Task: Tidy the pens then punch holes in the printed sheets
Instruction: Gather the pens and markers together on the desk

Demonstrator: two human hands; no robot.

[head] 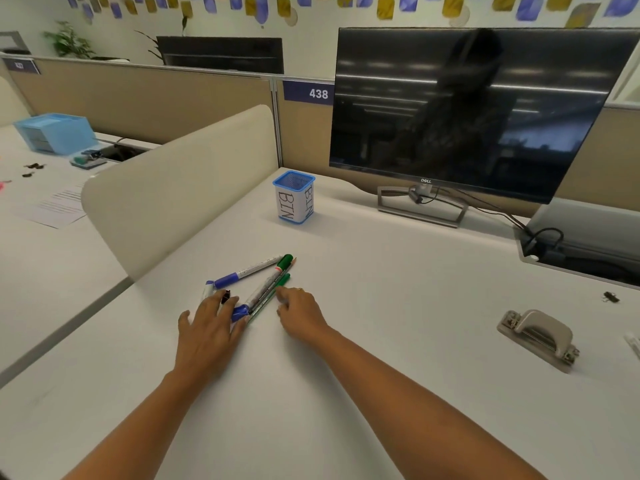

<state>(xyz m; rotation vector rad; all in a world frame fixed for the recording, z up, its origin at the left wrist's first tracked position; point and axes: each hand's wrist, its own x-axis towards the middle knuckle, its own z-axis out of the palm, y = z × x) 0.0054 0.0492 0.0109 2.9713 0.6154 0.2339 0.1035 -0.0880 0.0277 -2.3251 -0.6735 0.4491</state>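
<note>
- An office cubicle: a white desk [346, 341] with a dark monitor [478, 109] at the back and beige partitions behind it.
- The left hand [207, 334] lies flat, fingers spread, on the near ends of a loose cluster of pens [256, 285]; its fingertips touch a blue marker and a small black binder clip [225, 295]. It presses rather than grips; nothing is clasped.
- The right hand [301, 313] rests on the desk just beside the green pens, fingers loosely curled, fingertips at the thin green pen's side. It holds nothing.
- The pens lie splayed in a rough triangle: a blue-capped marker [242, 273] on one side, a green-capped marker [273, 278], a thin green pen and a pencil on the other.
- Beyond them stands a blue mesh cup labelled BIN [294, 199], well apart from the pens; no pens show above its rim.
- The hole punch [538, 337] sits far to the right, untouched.
- Printed sheets [59, 206] lie on the neighbouring desk to the left.
- Judgement: tidying has barely begun; gathering the pens looks like the current step, and all the punching is left.
</note>
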